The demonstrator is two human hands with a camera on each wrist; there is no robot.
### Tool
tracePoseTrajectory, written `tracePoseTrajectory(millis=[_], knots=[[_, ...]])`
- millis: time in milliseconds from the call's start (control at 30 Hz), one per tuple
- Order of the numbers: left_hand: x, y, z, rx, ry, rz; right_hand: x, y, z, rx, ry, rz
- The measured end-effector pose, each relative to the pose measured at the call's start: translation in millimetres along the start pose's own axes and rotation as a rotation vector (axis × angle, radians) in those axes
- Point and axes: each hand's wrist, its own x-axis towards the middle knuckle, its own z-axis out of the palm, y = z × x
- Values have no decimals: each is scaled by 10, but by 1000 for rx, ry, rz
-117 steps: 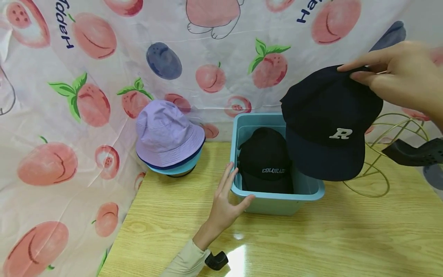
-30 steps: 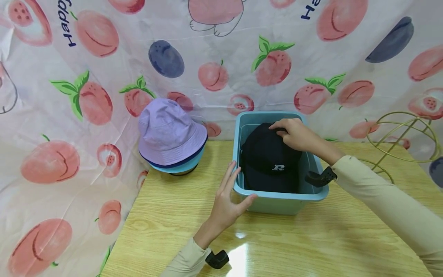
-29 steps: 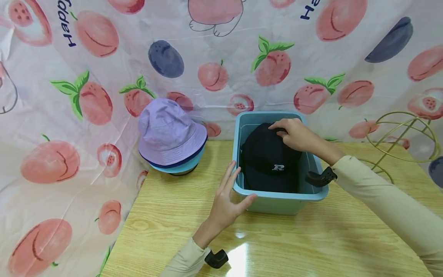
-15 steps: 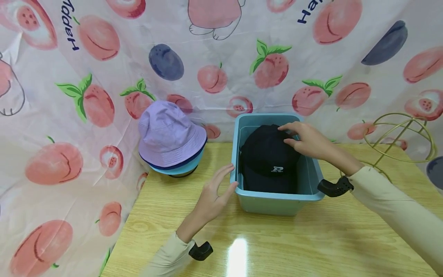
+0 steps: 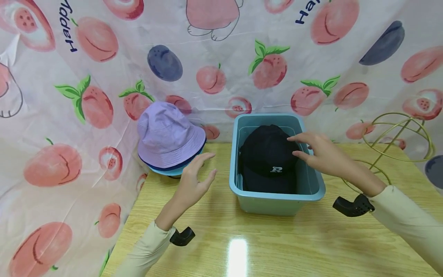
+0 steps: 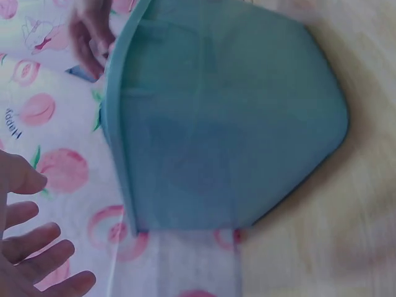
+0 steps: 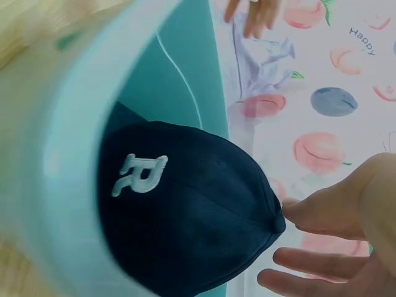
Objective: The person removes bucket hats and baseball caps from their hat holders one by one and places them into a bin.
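Two hands are in the head view. The left hand (image 5: 191, 184), at left of centre, has its fingers apart and holds nothing; it is near the purple bucket hat (image 5: 167, 132). The right hand (image 5: 323, 156), at right of centre, is over the right rim of the blue bin (image 5: 266, 206), also with thumb and fingers apart. Inside this bin lies the dark cap (image 5: 266, 152).

In the left wrist view, the bin's wall fills the middle, and the left hand is at the lower left.

In the right wrist view, the cap is in the middle; whether the right thumb touches its top, I cannot tell.
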Motion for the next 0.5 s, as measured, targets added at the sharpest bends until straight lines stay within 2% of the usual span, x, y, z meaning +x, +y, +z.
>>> tracePoseTrajectory(millis=[233,367,500], knots=[[92,-58,-223,48,10,-55,-232,49,87,-63,38,-22],[170,-81,-319,88,7,-46,-362,49,147,-90,31,-16],[262,-90,-415,140,-2,-19,-499,24,220,-106,8,36]])
